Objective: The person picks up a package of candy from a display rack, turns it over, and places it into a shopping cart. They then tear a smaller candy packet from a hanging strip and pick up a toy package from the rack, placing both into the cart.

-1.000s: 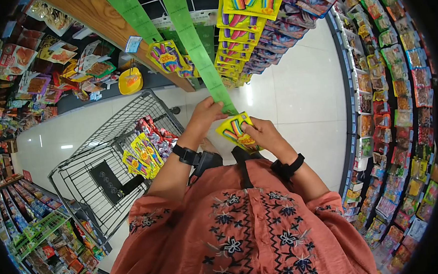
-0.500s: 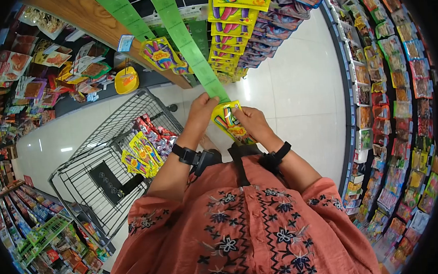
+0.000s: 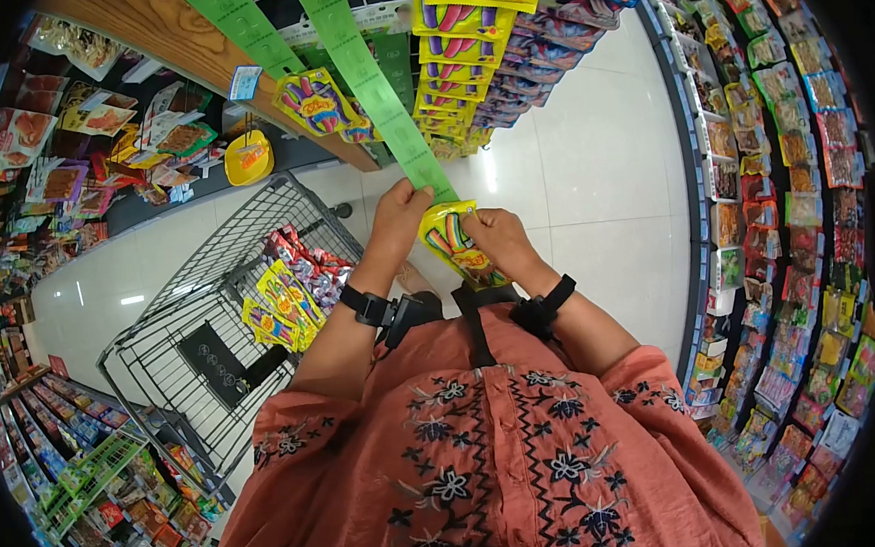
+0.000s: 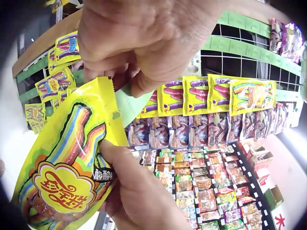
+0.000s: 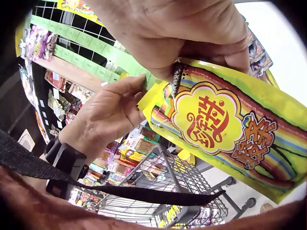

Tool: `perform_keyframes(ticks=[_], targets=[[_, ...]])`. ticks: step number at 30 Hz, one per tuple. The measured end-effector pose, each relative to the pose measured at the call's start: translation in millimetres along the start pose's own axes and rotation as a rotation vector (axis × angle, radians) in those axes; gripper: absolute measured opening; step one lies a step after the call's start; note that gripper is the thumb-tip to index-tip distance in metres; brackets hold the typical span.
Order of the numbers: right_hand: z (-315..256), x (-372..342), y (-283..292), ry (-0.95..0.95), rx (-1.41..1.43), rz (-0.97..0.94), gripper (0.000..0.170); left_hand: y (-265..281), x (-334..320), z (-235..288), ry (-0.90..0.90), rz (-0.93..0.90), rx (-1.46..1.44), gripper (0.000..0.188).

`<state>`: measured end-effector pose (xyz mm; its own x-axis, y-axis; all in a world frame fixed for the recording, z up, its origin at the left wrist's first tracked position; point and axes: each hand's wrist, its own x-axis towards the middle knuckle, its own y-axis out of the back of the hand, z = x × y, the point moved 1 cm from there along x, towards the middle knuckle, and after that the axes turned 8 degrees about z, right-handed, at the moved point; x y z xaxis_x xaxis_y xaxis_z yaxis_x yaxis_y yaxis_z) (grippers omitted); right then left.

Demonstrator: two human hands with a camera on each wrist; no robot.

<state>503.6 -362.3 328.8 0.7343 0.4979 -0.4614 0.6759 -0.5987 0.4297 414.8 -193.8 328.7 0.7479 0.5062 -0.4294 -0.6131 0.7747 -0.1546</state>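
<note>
The left hand (image 3: 399, 222) pinches the green strip (image 3: 371, 89) near its lower end (presumably to steady it) while the right hand (image 3: 504, 241) pinches the yellow packet (image 3: 445, 236).

Left hand (image 3: 400, 218): and here it is, out ahead of the waist, thumb and fingers pinched firmly together!
Right hand (image 3: 502, 241): just beside it, a touch closer to the body, thumb pressing on top, fingers curled underneath!
Gap: fingertips near each other, not touching!
Forearms: left forearm (image 3: 334, 358) and right forearm (image 3: 593, 326), both bare, slanting inward!
Elbows: bent on either side of the torso!
</note>
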Motion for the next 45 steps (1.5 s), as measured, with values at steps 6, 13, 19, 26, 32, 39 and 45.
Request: perform_keyframes(ticks=[6, 13, 19, 26, 32, 39, 45], targets=[[21.9, 11.9, -11.4, 0.03, -0.039, -0.018, 0.043, 2.9, 0.5, 2.1, 0.004, 0.025, 0.033, 0.027], [51.4, 33.5, -25.7, 0.077, -0.156, -0.106, 0.034, 7.1, 1.9, -1.6, -0.07, -0.011, 0.074, 0.023], [73.6, 47.0, -36.0, 0.137, -0.081, -0.042, 0.029, 27.5, 31.3, -32.8, -0.065, -0.022, 0.236, 0.025], [57.6, 49.4, -10.3, 0.174, -0.029, -0.042, 0.028, 35.5, 56.0, -36.8, -0.203, 0.085, 0.352, 0.025], [20.4, 29.0, 28.3, 0.019, 0.28, -0.139, 0.027, 46.1, 81.2, -20.8, -0.242, 0.116, 0.451, 0.025], [-28.4, 26.4, 75.8, 0.098, 0.354, -0.109, 0.024, 56.8, 116.7, -15.4, -0.322, 0.18, 0.574, 0.029], [-91.7, 24.9, 109.8, 0.255, 0.447, -0.04, 0.024, 46.1, 93.9, 32.1, -0.461, 0.263, 0.482, 0.034]])
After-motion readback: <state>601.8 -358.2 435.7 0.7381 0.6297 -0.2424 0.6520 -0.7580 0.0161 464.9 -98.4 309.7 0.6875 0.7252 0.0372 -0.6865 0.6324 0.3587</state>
